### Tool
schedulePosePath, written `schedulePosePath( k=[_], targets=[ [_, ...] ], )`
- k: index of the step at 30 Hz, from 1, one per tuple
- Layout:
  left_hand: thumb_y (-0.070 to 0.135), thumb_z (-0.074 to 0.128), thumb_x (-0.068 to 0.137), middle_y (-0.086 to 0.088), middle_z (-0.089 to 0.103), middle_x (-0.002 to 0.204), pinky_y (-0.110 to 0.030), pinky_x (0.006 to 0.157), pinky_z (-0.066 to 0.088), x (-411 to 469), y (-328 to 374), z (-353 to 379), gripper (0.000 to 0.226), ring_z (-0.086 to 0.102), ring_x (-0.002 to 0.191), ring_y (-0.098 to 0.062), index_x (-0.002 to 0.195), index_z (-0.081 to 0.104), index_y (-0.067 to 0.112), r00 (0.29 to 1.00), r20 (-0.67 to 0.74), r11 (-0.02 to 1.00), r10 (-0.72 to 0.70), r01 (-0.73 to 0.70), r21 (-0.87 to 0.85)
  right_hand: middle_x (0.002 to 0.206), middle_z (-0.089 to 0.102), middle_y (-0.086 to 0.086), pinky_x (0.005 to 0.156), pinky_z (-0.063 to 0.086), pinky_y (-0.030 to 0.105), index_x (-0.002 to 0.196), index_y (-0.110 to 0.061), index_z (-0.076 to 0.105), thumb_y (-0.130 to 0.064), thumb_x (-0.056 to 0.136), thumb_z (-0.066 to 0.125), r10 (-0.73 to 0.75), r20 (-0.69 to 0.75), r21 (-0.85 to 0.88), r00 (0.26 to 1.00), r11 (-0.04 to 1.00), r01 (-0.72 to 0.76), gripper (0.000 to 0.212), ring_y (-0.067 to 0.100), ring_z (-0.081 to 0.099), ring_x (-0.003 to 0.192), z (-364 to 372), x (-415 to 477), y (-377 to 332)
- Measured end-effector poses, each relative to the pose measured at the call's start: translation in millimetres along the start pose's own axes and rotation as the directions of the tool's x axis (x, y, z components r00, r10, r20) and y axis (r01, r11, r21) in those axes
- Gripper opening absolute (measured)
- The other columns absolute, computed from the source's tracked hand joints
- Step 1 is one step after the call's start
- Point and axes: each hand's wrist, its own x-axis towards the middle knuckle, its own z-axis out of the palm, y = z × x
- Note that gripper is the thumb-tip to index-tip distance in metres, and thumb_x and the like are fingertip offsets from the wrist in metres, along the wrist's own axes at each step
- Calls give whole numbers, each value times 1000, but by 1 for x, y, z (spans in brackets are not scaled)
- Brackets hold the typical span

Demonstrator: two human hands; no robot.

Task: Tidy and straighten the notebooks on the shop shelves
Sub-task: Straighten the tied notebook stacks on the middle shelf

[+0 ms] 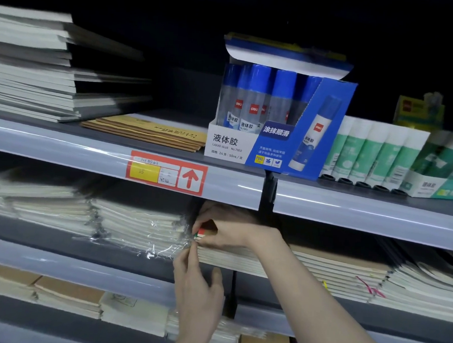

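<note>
Currently left hand (197,289) is nearest: fingers together, thumb spread, tips touching the front-left corner of the notebook stack (320,267) on the middle shelf (81,268). Right hand (224,232) sits just above and pinches the top notebook (203,231) at that corner. Stack's long axis runs rightward, and the wrapped pack (142,227) abuts its left.

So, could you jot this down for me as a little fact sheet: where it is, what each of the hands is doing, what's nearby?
Place: shop shelves, middle shelf
Right hand: grips the top corner of a notebook stack
Left hand: fingertips touch that same corner, thumb spread apart
Beside the stack: plastic-wrapped notebooks
Shelf above: blue liquid glue box, green glue sticks, brown notebooks
</note>
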Motion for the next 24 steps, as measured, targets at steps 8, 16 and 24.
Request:
schedulePosePath(
  k=[8, 16, 24],
  targets=[
    [5, 63, 89, 6, 33, 140, -49, 107, 42, 2, -3, 3, 65, 43, 130, -21, 149, 38, 15, 998, -61, 1000, 17, -17, -4, 115, 57, -5, 92, 49, 39, 98, -28, 68, -35, 90, 66, -23, -57, 6, 998, 1000, 24, 12, 15, 53, 107, 5, 3, 0],
    [6, 63, 90, 8, 35, 134, -49, 105, 44, 2, -4, 3, 60, 46, 126, -21, 145, 42, 16, 996, -83, 999, 44, -45, -11, 116, 61, -9, 95, 49, 35, 111, -29, 65, -40, 86, 71, 18, -131, 83, 991, 997, -7, 28, 13, 56, 108, 9, -4, 5],
    [9, 62, 91, 13, 34, 133, -47, 106, 44, 2, -4, 1, 60, 46, 126, -21, 146, 41, 19, 997, -61, 999, 37, -38, -18, 117, 61, -5, 96, 50, 38, 112, -28, 64, -37, 85, 72, 28, -145, 82, 989, 997, -16, 30, 15, 56, 109, 14, -4, 6]
  ],
)
